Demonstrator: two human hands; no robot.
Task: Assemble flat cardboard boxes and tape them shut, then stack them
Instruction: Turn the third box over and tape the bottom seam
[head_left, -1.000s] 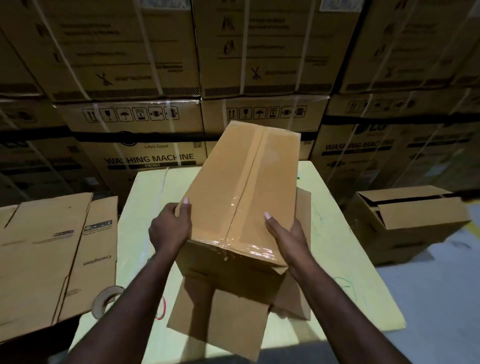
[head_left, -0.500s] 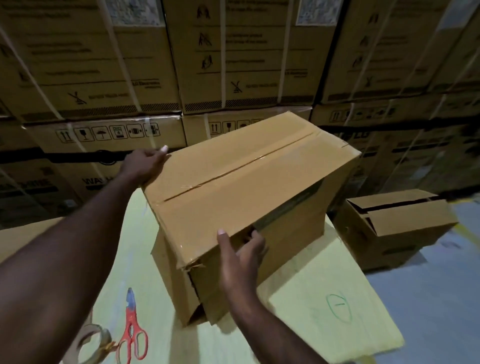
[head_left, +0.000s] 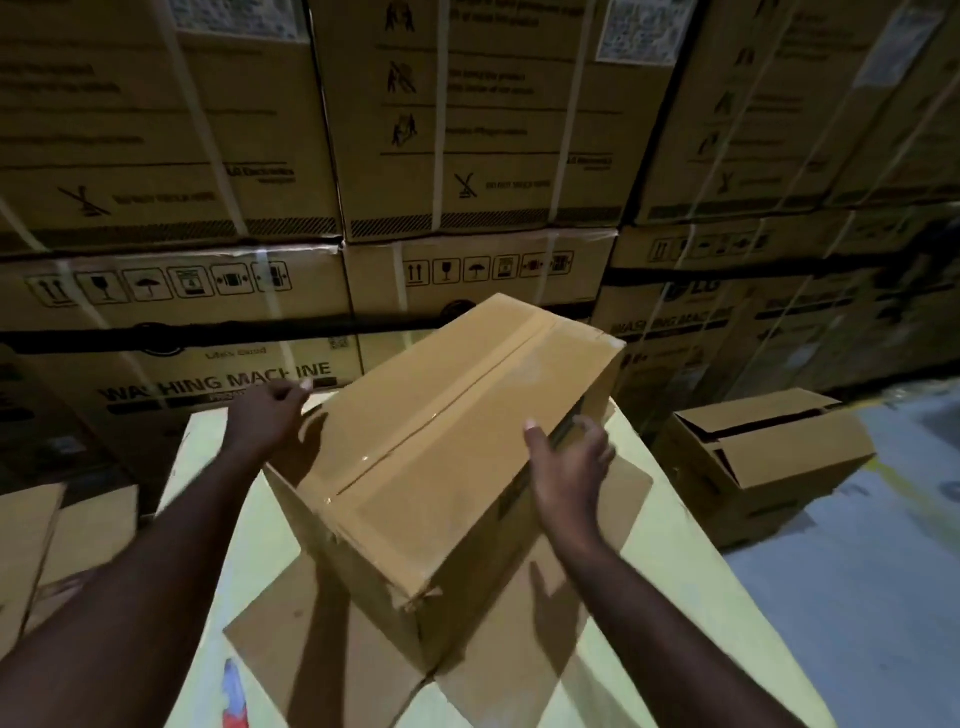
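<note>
Far left: flat cardboard blanks (head_left: 31, 545) lying beside the counter (head_left: 691, 597), which is pale yellow. Left grip (head_left: 270, 415) sits against the long left edge of the taped box (head_left: 457, 467), thumb up by the top edge. The fingers are hidden and blurred, so can't tell if it is clasping. The box is centre frame, over the counter, turned diagonally. Clear tape (head_left: 447, 415) runs along its top seam. Loose brown cardboard (head_left: 322, 649) spreads under it; can't tell if the box rests on this or is lifted. Right grip (head_left: 566, 467) is grasping the box's right edge, thumb on the top face and fingers wrapped over the side. Further right, on the floor, stands an assembled box (head_left: 769, 467) with its top flaps untaped and gapped. Behind everything, stacked washing machine cartons (head_left: 467, 156).
</note>
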